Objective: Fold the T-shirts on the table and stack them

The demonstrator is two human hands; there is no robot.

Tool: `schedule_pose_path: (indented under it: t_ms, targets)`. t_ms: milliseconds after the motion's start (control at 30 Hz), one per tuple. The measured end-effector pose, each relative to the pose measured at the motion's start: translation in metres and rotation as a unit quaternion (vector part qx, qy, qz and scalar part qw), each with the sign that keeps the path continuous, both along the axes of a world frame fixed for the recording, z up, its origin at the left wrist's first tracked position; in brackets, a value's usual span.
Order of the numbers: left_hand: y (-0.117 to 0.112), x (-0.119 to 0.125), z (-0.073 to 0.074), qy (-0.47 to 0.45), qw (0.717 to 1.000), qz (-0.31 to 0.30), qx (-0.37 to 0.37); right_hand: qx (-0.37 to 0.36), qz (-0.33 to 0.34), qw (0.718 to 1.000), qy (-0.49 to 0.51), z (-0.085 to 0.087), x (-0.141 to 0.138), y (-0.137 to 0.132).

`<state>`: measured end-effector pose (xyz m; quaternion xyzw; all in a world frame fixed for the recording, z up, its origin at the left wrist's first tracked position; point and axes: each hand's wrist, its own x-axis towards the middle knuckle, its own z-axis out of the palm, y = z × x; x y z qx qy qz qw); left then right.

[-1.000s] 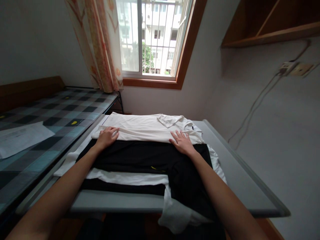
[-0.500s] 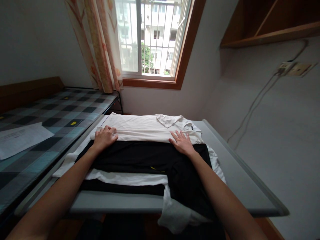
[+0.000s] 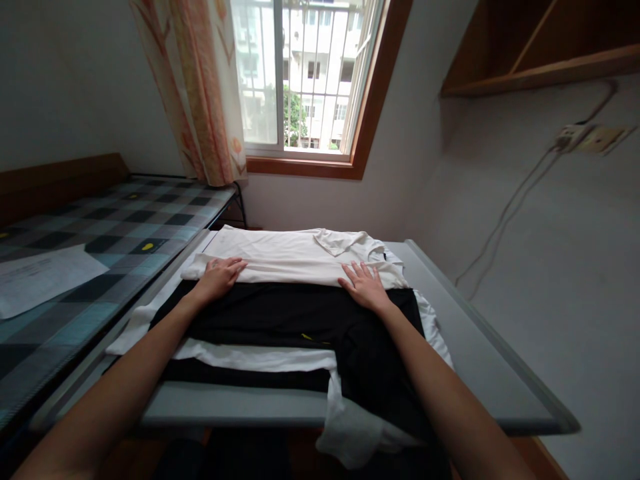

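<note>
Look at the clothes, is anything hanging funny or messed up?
Yes, a little: a white piece of cloth droops over the near edge of the grey table, beside part of the black garment. That looks odd because the white shirt farther back lies mostly flat.

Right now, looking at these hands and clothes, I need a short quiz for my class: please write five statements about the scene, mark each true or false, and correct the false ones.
1. The right-hand grip rests on the cream shirt with fingers spread. True.
2. The curtain hangs at the left side of the window in the picture. True.
3. The left-hand grip is touching the curtain. False: it rests on the cream shirt.
4. The black cloth lies nearer the camera than the cream shirt. True.
5. The paper lies on the cream shirt. False: it is on the checked bed.
</note>
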<state>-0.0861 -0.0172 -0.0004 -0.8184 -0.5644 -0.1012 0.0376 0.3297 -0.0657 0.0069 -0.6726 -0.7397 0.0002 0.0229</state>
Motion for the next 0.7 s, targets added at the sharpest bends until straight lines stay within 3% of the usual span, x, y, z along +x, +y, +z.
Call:
schedule_pose_path:
  t_ms: [300, 533, 700]
  targets:
    - [-0.004, 0.005, 0.005, 0.032, 0.997, 0.043, -0.052, -0.003, -0.007, 1.0, -0.004, 0.0, -0.001, 0.0]
    - [-0.003, 0.002, 0.004, 0.028, 0.998, 0.048, -0.031, -0.001, 0.001, 1.0, -0.006, 0.003, -0.001, -0.002]
    - [-0.003, -0.005, 0.006, 0.017, 0.992, 0.12, -0.023, 0.026, -0.064, 0.998, -0.005, 0.006, 0.014, -0.002]
